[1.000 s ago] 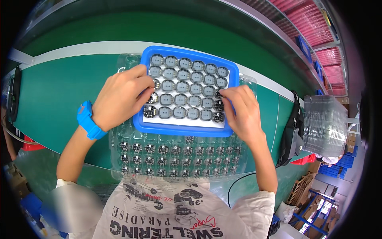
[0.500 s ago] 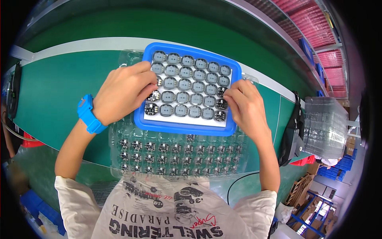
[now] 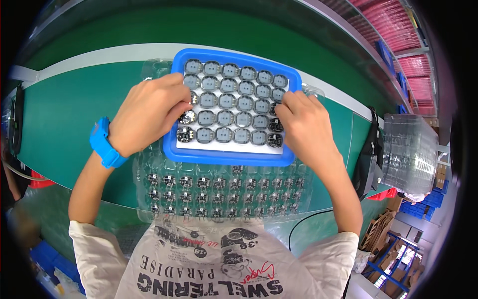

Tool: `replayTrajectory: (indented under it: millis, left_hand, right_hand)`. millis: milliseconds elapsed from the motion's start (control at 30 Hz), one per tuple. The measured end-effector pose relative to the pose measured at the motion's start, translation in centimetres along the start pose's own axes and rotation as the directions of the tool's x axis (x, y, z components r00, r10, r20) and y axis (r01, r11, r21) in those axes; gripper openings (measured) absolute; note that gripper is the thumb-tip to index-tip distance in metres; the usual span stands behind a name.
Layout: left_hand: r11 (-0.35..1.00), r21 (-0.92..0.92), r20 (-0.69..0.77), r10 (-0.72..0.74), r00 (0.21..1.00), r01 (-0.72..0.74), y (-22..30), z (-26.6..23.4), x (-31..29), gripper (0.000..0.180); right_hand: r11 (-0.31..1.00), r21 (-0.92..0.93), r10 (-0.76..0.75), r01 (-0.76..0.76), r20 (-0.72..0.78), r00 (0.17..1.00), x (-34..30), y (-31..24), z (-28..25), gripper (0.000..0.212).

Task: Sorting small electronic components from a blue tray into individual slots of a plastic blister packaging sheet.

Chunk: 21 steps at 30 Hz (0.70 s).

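My left hand (image 3: 152, 112) and right hand (image 3: 306, 124) reach in from either side of a shallow blue tray (image 3: 229, 160), which sits between them on a green workbench (image 3: 69, 104). Inside it, on a white liner (image 3: 224, 148), are five rows of rounded gray housings (image 3: 227, 101).

The change over the last second is small: my right hand has rolled further over, knuckles up, so its thumb is now mostly hidden. My left hand keeps its pose, thumb and forefinger close together. Both stay at opposite ends of the middle row, at a left-end circuit board (image 3: 193, 98) and a right-end circuit board (image 3: 273, 108). Whether either hand grasps its board or only presses on it, I cannot tell.

Just nearer me than each hand, two more dark boards (image 3: 185, 134) sit in that same outer column. The housings just beyond my fingertips show plain gray, so I judge the work has not moved on from this row.

Below both hands, toward my shirt, lies a clear compartment tray (image 3: 211, 169) holding rows of similar boards.
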State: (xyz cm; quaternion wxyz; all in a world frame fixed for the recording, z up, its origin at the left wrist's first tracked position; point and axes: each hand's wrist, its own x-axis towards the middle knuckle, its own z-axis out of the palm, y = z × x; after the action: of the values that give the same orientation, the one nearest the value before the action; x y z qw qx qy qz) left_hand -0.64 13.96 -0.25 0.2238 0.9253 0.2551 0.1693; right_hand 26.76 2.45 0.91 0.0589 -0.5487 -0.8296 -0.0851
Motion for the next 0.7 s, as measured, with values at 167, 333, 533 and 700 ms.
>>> replayTrajectory:
  millis: [167,333,533,700]
  left_hand:
    - [0.999,-0.049,0.011,0.005,1.0,-0.004,-0.4,0.0,0.7,0.009]
    - [0.832,-0.453,0.303,-0.195,0.933,0.321,-1.6,-2.9,1.0,0.009]
    - [0.944,-0.302,0.241,-0.062,0.969,0.135,-0.6,-4.4,-5.7,0.015]
    - [0.978,-0.023,0.549,-0.16,0.821,0.207,2.6,-4.3,-8.2,0.012]
  right_hand:
    - [1.0,-0.015,0.014,-0.014,-0.045,0.999,-0.1,0.1,0.4,0.007]
    - [0.771,0.598,0.254,-0.22,0.029,0.967,-1.3,2.4,-1.0,0.02]
    - [0.838,0.527,0.136,-0.14,0.047,0.99,-5.4,-3.2,-3.9,0.025]
    - [0.907,0.388,0.097,-0.161,0.181,0.979,-5.6,-9.3,-1.5,0.013]
